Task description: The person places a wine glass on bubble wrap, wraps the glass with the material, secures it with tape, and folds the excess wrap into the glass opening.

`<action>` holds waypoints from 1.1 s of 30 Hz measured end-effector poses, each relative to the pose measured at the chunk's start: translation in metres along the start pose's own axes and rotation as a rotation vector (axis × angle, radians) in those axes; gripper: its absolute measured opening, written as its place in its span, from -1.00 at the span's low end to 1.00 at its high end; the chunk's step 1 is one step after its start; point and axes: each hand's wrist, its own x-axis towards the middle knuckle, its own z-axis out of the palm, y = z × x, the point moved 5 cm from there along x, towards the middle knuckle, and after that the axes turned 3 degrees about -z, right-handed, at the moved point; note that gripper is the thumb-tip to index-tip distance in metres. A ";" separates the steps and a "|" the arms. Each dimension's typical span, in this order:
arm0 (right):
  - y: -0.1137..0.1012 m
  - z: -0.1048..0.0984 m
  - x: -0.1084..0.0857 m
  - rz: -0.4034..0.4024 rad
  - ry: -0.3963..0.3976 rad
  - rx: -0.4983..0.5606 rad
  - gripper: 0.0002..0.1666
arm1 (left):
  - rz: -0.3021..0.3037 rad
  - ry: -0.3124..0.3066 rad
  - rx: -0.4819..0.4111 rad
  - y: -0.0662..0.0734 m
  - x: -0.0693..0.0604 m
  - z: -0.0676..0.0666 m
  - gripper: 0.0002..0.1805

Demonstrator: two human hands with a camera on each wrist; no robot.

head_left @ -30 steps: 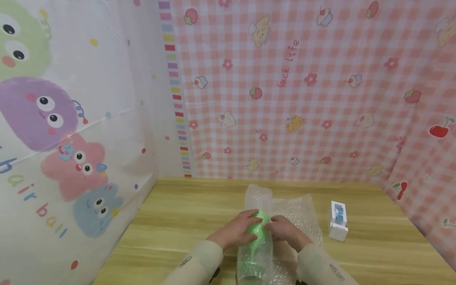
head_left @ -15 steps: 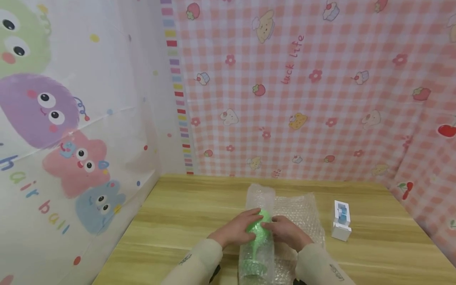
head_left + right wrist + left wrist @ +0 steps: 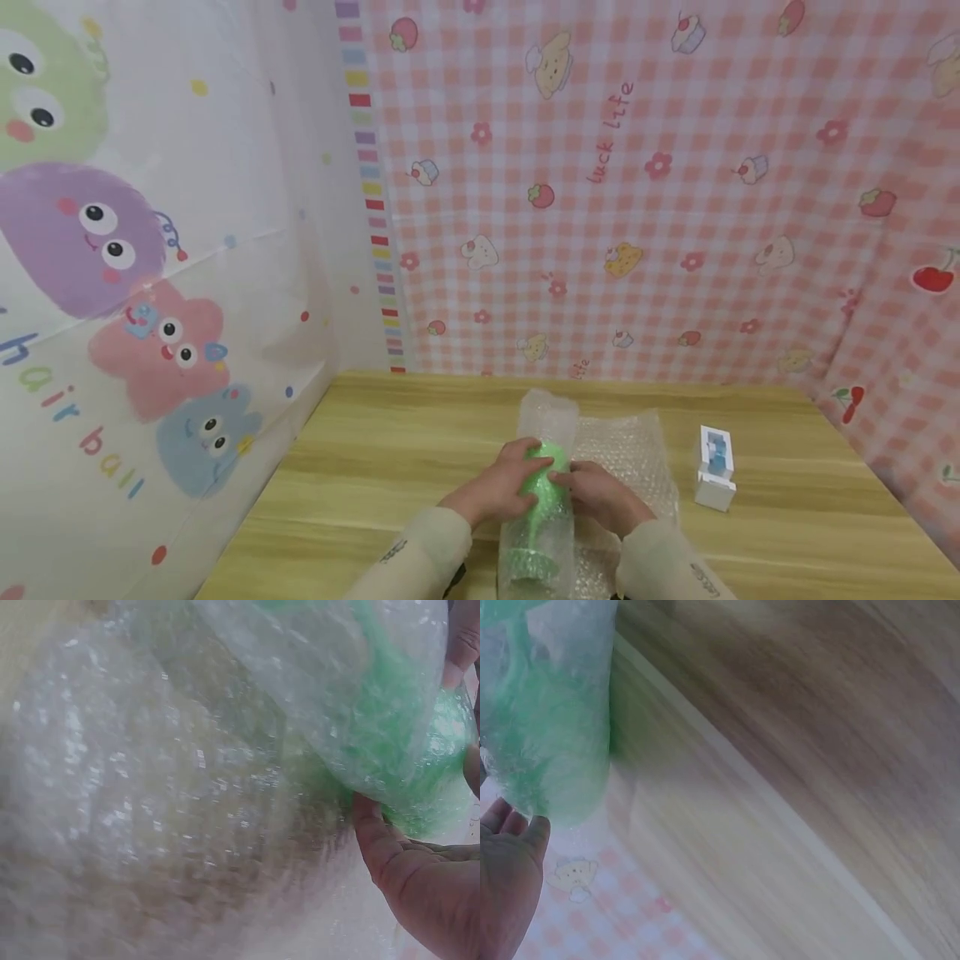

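Observation:
A green goblet-shaped thing, with a wide bowl, thin stem and round foot, lies rolled inside clear bubble wrap. The wrap's loose sheet spreads flat to the right of the roll. My left hand holds the roll from the left, fingers spread over the bowl and thumb lower down. From the right, my right hand grips the wrap against the bowl's side. In the right wrist view, a digit of the right hand tucks in at the wrap's edge. The roll's underside is hidden.
A small white tape dispenser with blue tape stands on the wooden table, right of the wrap. A pink checked cloth hangs behind the table, and a white cartoon-printed cloth hangs at the left.
Both hands stay on the wrapped roll. The right hand's fingers have shifted slightly lower along its side; the roll has barely moved. The head view has tilted a little.

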 end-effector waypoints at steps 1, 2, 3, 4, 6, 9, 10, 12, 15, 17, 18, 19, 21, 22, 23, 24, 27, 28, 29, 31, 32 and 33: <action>0.001 0.001 0.000 -0.009 -0.004 0.003 -0.38 | 0.002 0.000 0.009 0.000 0.000 0.001 -0.34; 0.002 0.002 0.000 -0.015 -0.007 0.003 -0.37 | -0.002 -0.003 0.007 -0.001 -0.001 0.001 -0.34; 0.002 0.003 0.000 -0.020 -0.007 0.005 -0.35 | -0.007 -0.005 0.002 -0.002 -0.001 0.002 -0.33; 0.003 0.003 -0.001 -0.023 -0.009 0.006 -0.33 | -0.016 -0.008 -0.004 -0.003 -0.002 0.002 -0.33; 0.003 0.004 -0.001 -0.019 -0.015 0.003 -0.31 | -0.031 -0.018 -0.027 -0.004 -0.003 0.002 -0.32; 0.003 0.004 -0.002 -0.006 -0.017 -0.004 -0.29 | -0.033 -0.024 -0.045 -0.004 -0.003 0.003 -0.28; 0.002 0.003 -0.002 -0.001 -0.018 -0.007 -0.29 | -0.031 -0.024 -0.045 -0.004 -0.004 0.003 -0.27; 0.002 0.002 -0.002 0.001 -0.019 -0.007 -0.29 | -0.025 -0.020 -0.045 -0.004 -0.003 0.003 -0.26; 0.000 0.000 -0.001 -0.006 -0.022 -0.006 -0.29 | -0.022 -0.011 -0.045 -0.004 -0.003 0.002 -0.27; 0.000 -0.001 -0.001 -0.020 -0.030 0.000 -0.32 | -0.021 -0.014 -0.043 -0.003 -0.002 0.002 -0.29; 0.001 -0.002 -0.001 -0.024 -0.036 0.001 -0.34 | -0.018 -0.017 -0.039 -0.003 -0.002 0.002 -0.29; 0.001 -0.002 -0.001 -0.034 -0.042 0.005 -0.36 | -0.016 -0.023 -0.037 -0.003 -0.001 0.002 -0.30; 0.002 -0.004 -0.002 -0.051 -0.059 0.011 -0.39 | -0.013 -0.031 -0.024 -0.002 0.000 0.002 -0.29; 0.002 -0.004 -0.002 -0.062 -0.067 0.020 -0.39 | -0.013 -0.034 -0.019 -0.002 0.001 0.002 -0.28; 0.002 -0.005 -0.001 -0.069 -0.071 0.027 -0.39 | -0.012 -0.033 -0.012 -0.001 0.001 0.002 -0.28; 0.001 -0.005 -0.002 -0.073 -0.071 0.029 -0.38 | -0.010 -0.030 -0.006 0.000 0.001 0.001 -0.28; -0.001 -0.005 -0.001 -0.063 -0.055 0.032 -0.33 | -0.003 -0.010 0.032 0.001 0.003 -0.001 -0.28; -0.002 -0.005 -0.001 -0.059 -0.046 0.027 -0.31 | 0.004 -0.003 0.051 0.001 0.004 -0.002 -0.29; -0.002 -0.005 -0.001 -0.045 -0.035 0.013 -0.29 | 0.009 0.002 0.065 0.001 0.005 -0.002 -0.31; -0.002 -0.005 -0.001 -0.032 -0.036 -0.008 -0.25 | 0.021 0.007 0.092 0.001 0.006 -0.002 -0.32; -0.002 -0.004 -0.001 -0.031 -0.041 -0.017 -0.23 | 0.029 0.008 0.104 0.001 0.007 -0.001 -0.32; -0.003 -0.004 -0.001 -0.035 -0.047 -0.025 -0.21 | 0.036 0.010 0.113 0.001 0.008 -0.001 -0.33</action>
